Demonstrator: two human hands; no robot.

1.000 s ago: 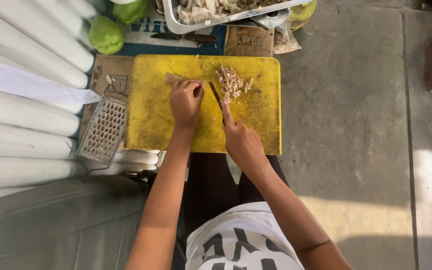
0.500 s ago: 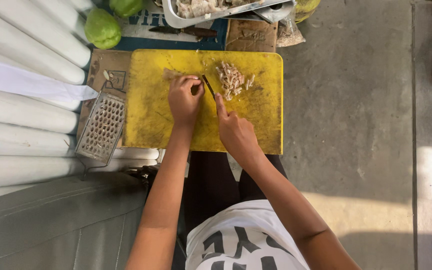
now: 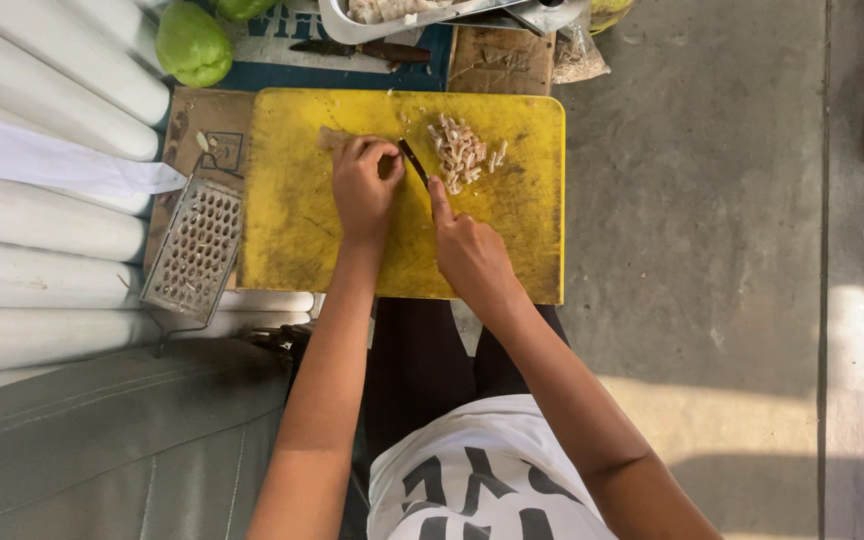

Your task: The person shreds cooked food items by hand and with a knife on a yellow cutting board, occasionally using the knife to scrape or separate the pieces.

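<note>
A yellow cutting board (image 3: 292, 220) lies in front of me. My left hand (image 3: 362, 190) presses a pale strip of food (image 3: 332, 137) down on the board, fingers curled over it. Gripping a knife (image 3: 413, 162), my right hand (image 3: 467, 250) has its index finger stretched along the blade, and the blade stands right beside my left fingertips. A small heap of pale chopped pieces (image 3: 462, 152) sits on the board just right of the knife.
A metal grater (image 3: 194, 250) lies left of the board. A green fruit (image 3: 192, 44) sits at the far left. A tray with pale food (image 3: 392, 18) and a second knife (image 3: 362, 48) lie beyond the board. Concrete floor (image 3: 712, 200) spreads to the right.
Both hands have shifted slightly left along the board, away from the chopped heap. The knife stays close against my left fingertips.
</note>
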